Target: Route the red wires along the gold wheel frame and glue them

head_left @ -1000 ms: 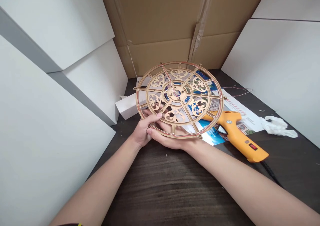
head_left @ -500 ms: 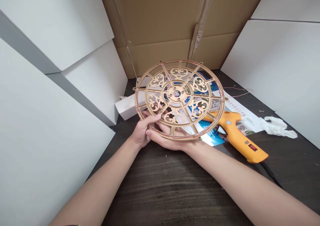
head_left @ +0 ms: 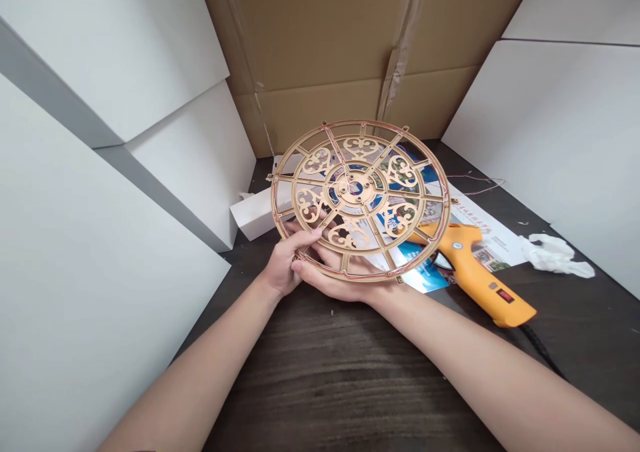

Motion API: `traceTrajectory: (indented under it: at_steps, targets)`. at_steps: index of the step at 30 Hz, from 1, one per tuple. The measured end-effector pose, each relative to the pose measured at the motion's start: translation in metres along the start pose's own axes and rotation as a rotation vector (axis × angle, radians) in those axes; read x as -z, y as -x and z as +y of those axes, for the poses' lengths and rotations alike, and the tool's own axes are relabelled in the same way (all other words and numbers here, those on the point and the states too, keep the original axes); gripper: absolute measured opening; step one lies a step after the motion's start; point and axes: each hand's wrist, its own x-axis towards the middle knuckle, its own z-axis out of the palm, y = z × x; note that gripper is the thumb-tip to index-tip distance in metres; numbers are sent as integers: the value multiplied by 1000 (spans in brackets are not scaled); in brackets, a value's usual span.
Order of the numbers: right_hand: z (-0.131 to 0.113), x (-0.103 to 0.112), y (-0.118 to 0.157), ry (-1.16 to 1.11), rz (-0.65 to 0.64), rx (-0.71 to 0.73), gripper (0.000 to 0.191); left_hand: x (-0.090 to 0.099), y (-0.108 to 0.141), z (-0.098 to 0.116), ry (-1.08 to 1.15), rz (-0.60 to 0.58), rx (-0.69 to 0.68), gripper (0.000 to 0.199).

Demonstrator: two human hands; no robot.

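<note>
A round golden openwork frame (head_left: 362, 189) with spokes, scrolled ornaments and a thin reddish wire along its rim is held up above the dark table, tilted toward me. My left hand (head_left: 286, 260) grips its lower left edge, thumb on the front and fingers behind. My right hand (head_left: 337, 279) is closed round the lower rim, its thumb beside my left hand and its fingers partly hidden behind the frame. Just right of the frame lies an orange glue gun (head_left: 483, 279) with a red switch, its front end partly behind the rim.
Printed sheets (head_left: 493, 232) lie under the glue gun and behind the frame. Crumpled white tissue (head_left: 556, 255) is at the right, a white box (head_left: 253, 215) at the left. Large white panels and a cardboard wall (head_left: 320, 32) enclose the dark table (head_left: 310, 372).
The round frame has shifted very slightly to the right. Both hands keep the same hold on it.
</note>
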Motion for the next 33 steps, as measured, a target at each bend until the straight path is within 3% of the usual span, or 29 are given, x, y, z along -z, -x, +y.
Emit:
traceTrajectory:
  at_steps: [18, 33]
  targets:
    - [1, -2, 0, -9, 26, 43, 70, 1, 1, 1, -10, 7, 15, 21]
    - [4, -3, 2, 7, -22, -11, 70, 2, 0, 0, -11, 19, 23, 24]
